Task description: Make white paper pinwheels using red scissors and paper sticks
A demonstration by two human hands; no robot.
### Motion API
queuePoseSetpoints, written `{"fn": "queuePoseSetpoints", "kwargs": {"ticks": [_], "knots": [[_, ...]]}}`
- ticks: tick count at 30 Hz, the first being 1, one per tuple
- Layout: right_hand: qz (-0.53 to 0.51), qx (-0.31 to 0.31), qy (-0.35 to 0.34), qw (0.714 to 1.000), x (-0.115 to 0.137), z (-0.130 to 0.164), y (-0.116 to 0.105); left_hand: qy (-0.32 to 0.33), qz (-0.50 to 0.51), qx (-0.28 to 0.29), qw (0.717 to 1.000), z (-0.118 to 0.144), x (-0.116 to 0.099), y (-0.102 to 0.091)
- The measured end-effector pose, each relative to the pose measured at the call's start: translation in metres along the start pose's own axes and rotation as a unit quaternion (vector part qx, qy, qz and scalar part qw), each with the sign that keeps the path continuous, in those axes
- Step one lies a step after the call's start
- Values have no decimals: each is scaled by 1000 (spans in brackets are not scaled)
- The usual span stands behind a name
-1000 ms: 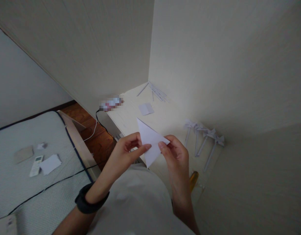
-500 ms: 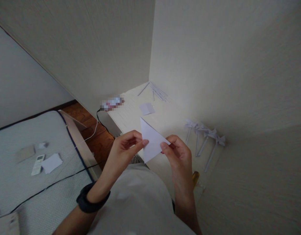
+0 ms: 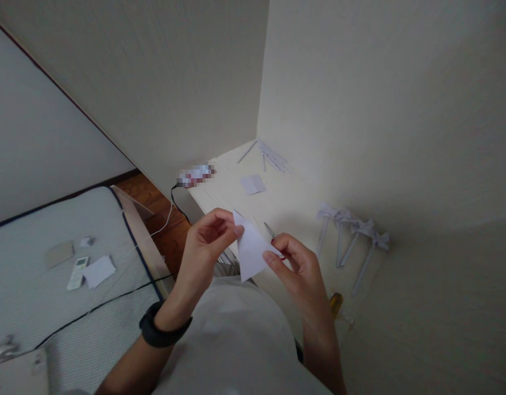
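Over the desk's (image 3: 285, 206) near edge, left hand (image 3: 207, 241) and right hand (image 3: 296, 263) pinch opposite corners of a paper triangle (image 3: 250, 249), folded once, apparently early. Finished pinwheels (image 3: 351, 230) lie along the desk's right edge, sticks (image 3: 273, 156) at its far corner.

the left hand (image 3: 205, 238) and the right hand (image 3: 296, 266) pinch a white paper triangle (image 3: 251, 249) between them, above the near edge of the pale bench (image 3: 285, 206). on the bench lie a small paper square (image 3: 254, 184), thin paper sticks (image 3: 273, 156) in the far corner, and paper pinwheels (image 3: 353, 236) by the wall. a remote (image 3: 77, 273) rests on the bed (image 3: 51, 307) at left.
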State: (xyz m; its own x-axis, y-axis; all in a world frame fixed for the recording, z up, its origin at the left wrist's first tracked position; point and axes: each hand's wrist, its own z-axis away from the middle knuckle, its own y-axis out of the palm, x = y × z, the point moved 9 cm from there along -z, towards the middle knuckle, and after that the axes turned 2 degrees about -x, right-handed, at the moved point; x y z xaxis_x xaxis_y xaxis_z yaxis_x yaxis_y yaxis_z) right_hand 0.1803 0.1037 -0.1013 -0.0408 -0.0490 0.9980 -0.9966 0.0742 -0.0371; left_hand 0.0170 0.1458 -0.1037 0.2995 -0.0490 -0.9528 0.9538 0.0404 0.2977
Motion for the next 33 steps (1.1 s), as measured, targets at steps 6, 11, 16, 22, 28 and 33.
{"fn": "queuePoseSetpoints", "kwargs": {"ticks": [6,11,16,22,28,33], "knots": [[17,21,-6,1000,-1,1,6,20,-5,-27,999,-2,-9,-5],[25,31,-8,999,-1,1,8,23,0,-53,998,-2,-12,-8],[26,37,-6,999,0,2,9,28,9,-51,998,-3,-13,-8],[-11,-55,28,998,-12,2,-6,27,0,15,1000,-5,-8,4],[-36,-175,34,983,-21,4,-25,72,-174,103,977,16,3,33],[-50,-170,52,983,-20,5,-20,181,-310,149,921,31,4,51]]}}
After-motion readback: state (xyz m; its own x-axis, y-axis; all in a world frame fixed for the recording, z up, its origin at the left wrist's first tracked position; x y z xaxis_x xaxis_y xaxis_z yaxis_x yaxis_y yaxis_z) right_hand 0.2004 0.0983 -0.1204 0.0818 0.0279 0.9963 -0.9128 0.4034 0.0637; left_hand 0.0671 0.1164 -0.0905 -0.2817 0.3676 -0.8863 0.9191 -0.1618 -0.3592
